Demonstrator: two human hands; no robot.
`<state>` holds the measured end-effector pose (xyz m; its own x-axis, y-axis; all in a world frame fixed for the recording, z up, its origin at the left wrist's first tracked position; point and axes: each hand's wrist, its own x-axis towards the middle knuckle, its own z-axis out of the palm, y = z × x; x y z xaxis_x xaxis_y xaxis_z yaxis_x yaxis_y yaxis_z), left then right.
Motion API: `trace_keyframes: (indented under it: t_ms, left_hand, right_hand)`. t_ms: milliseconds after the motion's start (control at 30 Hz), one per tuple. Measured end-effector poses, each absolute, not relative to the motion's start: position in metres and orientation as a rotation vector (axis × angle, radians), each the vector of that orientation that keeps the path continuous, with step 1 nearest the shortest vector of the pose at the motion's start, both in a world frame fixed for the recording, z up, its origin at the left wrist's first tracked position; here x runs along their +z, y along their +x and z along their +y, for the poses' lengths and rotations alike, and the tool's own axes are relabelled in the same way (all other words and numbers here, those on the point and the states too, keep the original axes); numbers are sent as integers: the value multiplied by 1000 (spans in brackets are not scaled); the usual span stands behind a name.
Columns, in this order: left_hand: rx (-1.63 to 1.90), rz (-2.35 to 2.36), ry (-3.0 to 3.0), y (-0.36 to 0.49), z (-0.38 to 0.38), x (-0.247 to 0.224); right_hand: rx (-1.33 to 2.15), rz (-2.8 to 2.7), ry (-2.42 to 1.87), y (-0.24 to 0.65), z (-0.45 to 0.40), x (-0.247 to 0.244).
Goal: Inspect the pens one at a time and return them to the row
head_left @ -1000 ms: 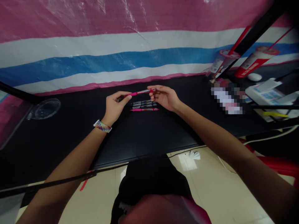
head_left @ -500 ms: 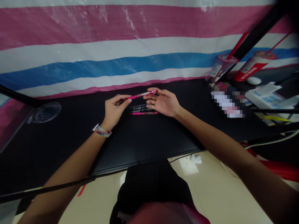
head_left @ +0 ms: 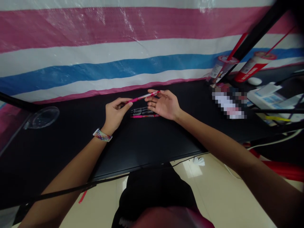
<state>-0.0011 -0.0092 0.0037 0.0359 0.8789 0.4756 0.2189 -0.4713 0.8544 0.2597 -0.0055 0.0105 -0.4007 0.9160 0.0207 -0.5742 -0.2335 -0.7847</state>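
Just above the middle of the frame I hold a pink pen (head_left: 143, 96) off the black bench (head_left: 147, 142), tilted so its right end sits a little higher. My left hand (head_left: 115, 112) is closed on its left end, thumb and fingertips pinched around the barrel. My right hand (head_left: 165, 104) is mostly open, palm turned up and to the left, with only the fingertips meeting the pen's right end; I cannot tell how firmly they grip it. Directly under the pen, between my two hands, a short row of pens (head_left: 143, 112) lies flat on the bench, two dark ones and a pink one nearest me, close together and parallel. A striped band (head_left: 102, 135) is on my left wrist. At the left edge of the frame a clear plastic lid (head_left: 42, 117) rests on the bench. In the upper right stand two red-and-white cups (head_left: 237, 68) with straws, beside a slanting black pole (head_left: 258, 30). A pink, white and blue striped sheet (head_left: 95, 53) fills the top of the frame.
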Motion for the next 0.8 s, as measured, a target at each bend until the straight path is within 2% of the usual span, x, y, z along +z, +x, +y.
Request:
trace_keyframes:
  t_ms: [600, 700, 800]
  left_hand:
    - [1378, 1168, 1806, -4, -5, -1]
    - [1369, 1173, 1831, -6, -4, -2]
    - [1353, 1168, 1844, -8, -1, -4]
  right_hand:
    - [1791, -973, -594, 261, -4, 11]
    - [1697, -1090, -674, 263, -4, 11]
    - [1433, -1275, -810, 268, 0, 7]
